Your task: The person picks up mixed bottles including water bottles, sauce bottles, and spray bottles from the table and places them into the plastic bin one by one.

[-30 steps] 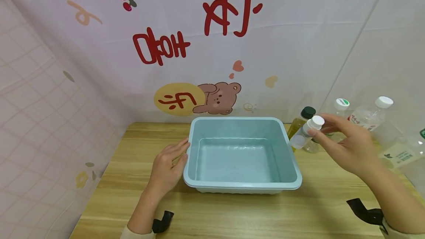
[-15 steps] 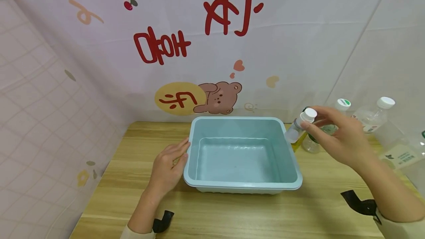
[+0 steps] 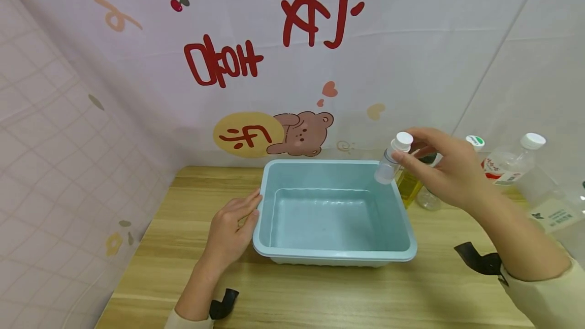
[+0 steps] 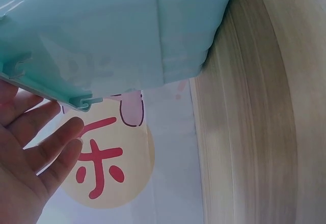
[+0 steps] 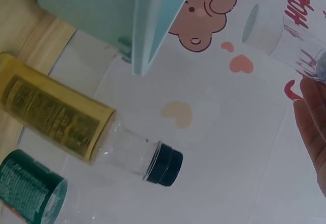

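My right hand [image 3: 445, 169] pinches a small clear bottle with a white cap [image 3: 387, 166] near its neck. The bottle tilts, its base over the back right corner of a light blue plastic basin [image 3: 333, 255]. In the right wrist view the bottle's clear body [image 5: 288, 38] shows beyond my fingers [image 5: 311, 114], against the wall cloth. My left hand [image 3: 230, 227] rests its fairly straight fingers against the basin's left rim. The left wrist view shows those fingertips [image 4: 71, 127] at the underside of the rim, beside the basin's outer wall [image 4: 117, 35].
Right of the basin stand a dark-capped bottle of yellow liquid [image 5: 56, 109] and a green-labelled bottle [image 5: 30, 188]. Farther right are a red-labelled bottle [image 3: 507, 166] and a larger clear container [image 3: 555, 212]. A printed cloth [image 3: 411, 55] hangs behind the wooden table [image 3: 311, 298].
My right hand has carried the small bottle left and upward, from beside the yellow-liquid bottle to over the basin's back right corner. My left hand has stayed at the rim.
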The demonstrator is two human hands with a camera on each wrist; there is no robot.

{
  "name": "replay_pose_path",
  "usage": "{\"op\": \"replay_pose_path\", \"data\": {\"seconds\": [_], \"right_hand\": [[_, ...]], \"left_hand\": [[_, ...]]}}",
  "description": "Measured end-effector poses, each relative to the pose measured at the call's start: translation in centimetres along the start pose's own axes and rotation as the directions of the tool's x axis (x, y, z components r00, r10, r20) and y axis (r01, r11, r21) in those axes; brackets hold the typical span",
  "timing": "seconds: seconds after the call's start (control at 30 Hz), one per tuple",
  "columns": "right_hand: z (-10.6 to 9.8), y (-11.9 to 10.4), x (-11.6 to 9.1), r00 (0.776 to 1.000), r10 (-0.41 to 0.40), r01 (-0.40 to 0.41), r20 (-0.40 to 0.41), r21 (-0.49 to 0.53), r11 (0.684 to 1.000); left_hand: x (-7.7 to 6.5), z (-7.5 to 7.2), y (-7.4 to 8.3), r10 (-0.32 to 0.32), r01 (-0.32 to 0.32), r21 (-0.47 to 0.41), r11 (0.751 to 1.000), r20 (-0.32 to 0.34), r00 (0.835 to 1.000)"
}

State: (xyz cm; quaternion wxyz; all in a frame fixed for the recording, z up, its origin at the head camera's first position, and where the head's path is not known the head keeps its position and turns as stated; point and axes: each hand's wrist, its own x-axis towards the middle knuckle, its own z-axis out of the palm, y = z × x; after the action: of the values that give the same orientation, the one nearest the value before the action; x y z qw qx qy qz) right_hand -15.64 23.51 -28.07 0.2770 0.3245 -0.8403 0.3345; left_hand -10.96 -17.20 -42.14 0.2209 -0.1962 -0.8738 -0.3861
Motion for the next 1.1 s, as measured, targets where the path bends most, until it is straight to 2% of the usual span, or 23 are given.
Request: {"op": "replay_pose_path", "data": {"seconds": [0.3,0.53,0.83,1.1], "right_hand": [[1.6,-1.0,2.0,0.998,0.041,-0.042,0.038,0.029,0.999],[2.9,-1.6,3.5,0.999,0.01,-0.013,0.032,0.086,0.996],[4.8,-2.2,4.9,0.997,0.038,-0.046,0.064,0.117,0.992],[6.6,-2.5,6.1,0.995,0.028,-0.039,0.094,0.112,0.993]], "left_hand": [[0.0,0.1,-0.3,0.038,-0.038,-0.005,0.999,-0.035,0.999],[-0.1,0.3,-0.3,0.064,-0.064,0.0,0.998,-0.059,0.996],[0.0,0.4,-0.4,0.063,-0.064,-0.007,0.998,-0.07,0.996],[-0.2,0.3,-0.4,0.055,-0.055,0.001,0.998,-0.062,0.997]]}}
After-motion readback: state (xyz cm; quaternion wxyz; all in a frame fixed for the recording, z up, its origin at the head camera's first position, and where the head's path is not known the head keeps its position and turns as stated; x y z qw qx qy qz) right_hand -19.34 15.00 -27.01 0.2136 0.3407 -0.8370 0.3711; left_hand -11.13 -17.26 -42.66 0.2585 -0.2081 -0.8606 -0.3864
